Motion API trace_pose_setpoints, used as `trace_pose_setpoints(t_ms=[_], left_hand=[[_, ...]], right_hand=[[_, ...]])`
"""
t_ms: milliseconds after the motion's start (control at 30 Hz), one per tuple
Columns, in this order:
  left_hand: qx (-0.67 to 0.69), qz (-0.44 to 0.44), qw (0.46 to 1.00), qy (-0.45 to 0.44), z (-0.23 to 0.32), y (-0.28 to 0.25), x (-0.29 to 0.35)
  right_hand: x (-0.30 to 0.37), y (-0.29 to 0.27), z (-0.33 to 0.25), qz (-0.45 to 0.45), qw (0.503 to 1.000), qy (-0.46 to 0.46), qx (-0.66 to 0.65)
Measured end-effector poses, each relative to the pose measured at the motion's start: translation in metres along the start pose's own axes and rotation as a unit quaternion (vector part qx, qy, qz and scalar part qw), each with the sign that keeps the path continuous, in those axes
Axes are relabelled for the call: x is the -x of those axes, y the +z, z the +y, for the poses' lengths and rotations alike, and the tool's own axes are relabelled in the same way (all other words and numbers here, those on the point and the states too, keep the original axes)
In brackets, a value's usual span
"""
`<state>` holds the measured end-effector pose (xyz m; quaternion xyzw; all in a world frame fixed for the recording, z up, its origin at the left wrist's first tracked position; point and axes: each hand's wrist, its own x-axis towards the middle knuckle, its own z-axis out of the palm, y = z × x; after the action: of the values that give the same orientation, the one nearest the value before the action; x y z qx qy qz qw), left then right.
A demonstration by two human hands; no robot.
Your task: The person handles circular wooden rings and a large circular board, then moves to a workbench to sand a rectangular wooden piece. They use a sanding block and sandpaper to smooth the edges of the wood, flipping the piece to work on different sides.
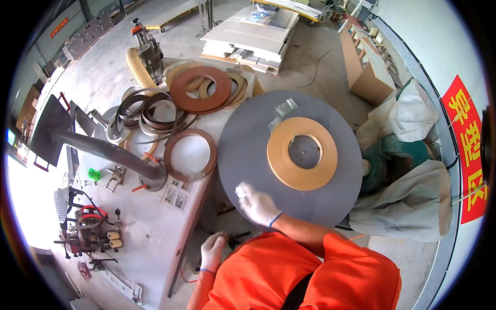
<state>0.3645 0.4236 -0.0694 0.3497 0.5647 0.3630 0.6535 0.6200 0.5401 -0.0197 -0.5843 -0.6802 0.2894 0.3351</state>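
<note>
My right hand (pixel 259 205), in a white knitted glove with a blue cuff, is over the near left part of a round grey tabletop (pixel 237 150). Its fingers are drawn together at a pale tip; what they hold, if anything, is too small to make out. Farther right on this disc lies a wide coil of light wood-coloured edge banding (pixel 279 157), with a bit of clear tape (pixel 285 107) beyond it. Low between the disc and the white workbench (pixel 150 248), my left hand (pixel 212 251), also gloved, has its fingers curled closed beside a dark bar. Whatever is inside them is hidden.
Brown and dark edge-banding coils (pixel 200 89) crowd the bench's far end, near a thick grey post (pixel 103 150). An edge-banding trimmer machine (pixel 93 230) stands at the left. Stacked boards (pixel 248 36) lie beyond. Grey cloth bags (pixel 405 201) and a green machine border the disc's right side.
</note>
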Motion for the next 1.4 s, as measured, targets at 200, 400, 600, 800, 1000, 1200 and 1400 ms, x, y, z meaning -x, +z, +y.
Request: trace_pose_setpoints(t_ms=[200, 400, 600, 800, 1000, 1200, 1400], left_hand=[[0.252, -0.028, 0.967, -0.007, 0.028, 0.016, -0.029], [0.357, 0.156, 0.92, -0.029, 0.014, -0.003, -0.021], [0.353, 0.259, 0.891, -0.122, -0.037, -0.031, 0.002], [0.374, 0.226, 0.897, -0.071, -0.048, -0.011, 0.03], [0.296, 0.286, 0.908, -0.083, -0.009, 0.01, 0.017], [0.176, 0.32, 0.931, -0.017, 0.045, -0.036, -0.032], [0.162, 0.385, 0.908, 0.038, 0.061, -0.131, -0.102]], right_hand=[[0.01, 0.034, -0.033, -0.299, 0.953, -0.051, -0.02], [-0.132, -0.06, 0.063, -0.052, 0.998, -0.009, 0.035], [-0.255, -0.165, 0.174, -0.041, 0.898, 0.233, 0.371], [-0.278, -0.123, 0.184, -0.116, 0.893, 0.203, 0.385], [-0.262, -0.098, 0.187, -0.039, 0.924, 0.067, 0.374], [-0.219, -0.099, 0.124, 0.162, 0.987, -0.018, -0.009], [-0.154, -0.108, -0.045, 0.03, 0.917, -0.062, -0.394]])
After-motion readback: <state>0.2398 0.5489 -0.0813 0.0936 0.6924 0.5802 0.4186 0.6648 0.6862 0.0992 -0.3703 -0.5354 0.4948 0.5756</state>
